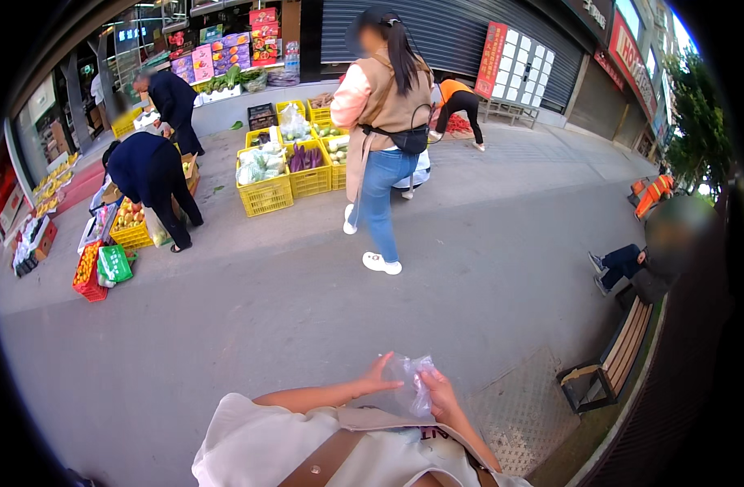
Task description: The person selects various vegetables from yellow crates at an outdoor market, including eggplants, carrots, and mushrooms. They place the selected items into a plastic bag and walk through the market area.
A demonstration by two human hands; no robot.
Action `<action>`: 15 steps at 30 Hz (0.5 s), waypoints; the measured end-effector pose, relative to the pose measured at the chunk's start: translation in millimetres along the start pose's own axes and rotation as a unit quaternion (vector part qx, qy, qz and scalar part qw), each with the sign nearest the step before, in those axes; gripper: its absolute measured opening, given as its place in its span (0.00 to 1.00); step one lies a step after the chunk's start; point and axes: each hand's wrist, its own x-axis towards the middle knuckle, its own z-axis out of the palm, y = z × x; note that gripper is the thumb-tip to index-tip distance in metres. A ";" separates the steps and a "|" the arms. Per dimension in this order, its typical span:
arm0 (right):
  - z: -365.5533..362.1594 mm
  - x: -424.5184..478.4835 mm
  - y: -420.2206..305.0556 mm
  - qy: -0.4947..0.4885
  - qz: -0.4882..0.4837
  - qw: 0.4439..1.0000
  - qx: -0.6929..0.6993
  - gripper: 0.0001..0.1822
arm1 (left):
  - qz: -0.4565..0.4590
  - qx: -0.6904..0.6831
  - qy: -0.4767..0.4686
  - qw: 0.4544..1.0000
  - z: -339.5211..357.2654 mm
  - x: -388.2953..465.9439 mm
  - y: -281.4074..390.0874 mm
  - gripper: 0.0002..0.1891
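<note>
A crumpled clear plastic bag (419,383) is in front of my body, low in the view. My right hand (440,392) is closed on its bunched right side. My left hand (378,378) is at the bag's left side, thumb and fingers spread apart, with thin clear film between them; whether it grips the film is hard to tell. Both forearms reach in over a light apron with a brown strap.
A person in a beige vest and jeans (381,140) stands ahead. Yellow crates (265,196) of vegetables line the shopfront. Two people in dark clothes bend near fruit crates at left. A wooden bench (630,344) with a seated person is at right; a metal plate (524,414) lies beside it.
</note>
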 end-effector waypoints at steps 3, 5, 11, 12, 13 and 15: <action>64.7 32.4 -1.3 -0.077 0.063 0.995 0.003 0.10 | -0.040 -0.109 0.131 0.984 -58.9 -8.8 -28.9 0.50; 97.9 55.4 -1.6 -0.112 0.091 0.989 -0.011 0.11 | -0.059 -0.198 0.134 0.969 -94.1 -18.8 -37.0 0.45; 163.8 117.8 7.5 -0.183 0.103 0.977 -0.049 0.14 | -0.101 -0.292 0.072 0.948 -171.4 -35.2 -66.2 0.24; 169.6 126.6 8.9 -0.175 0.105 0.977 -0.056 0.14 | -0.110 -0.308 0.114 0.938 -179.0 -37.5 -62.3 0.24; 176.0 134.7 9.3 -0.168 0.107 0.978 -0.063 0.14 | -0.118 -0.324 0.155 0.926 -186.1 -40.2 -57.1 0.23; 191.5 145.1 5.1 -0.168 0.124 0.977 -0.050 0.14 | -0.147 -0.348 0.237 0.895 -197.0 -50.5 -39.9 0.23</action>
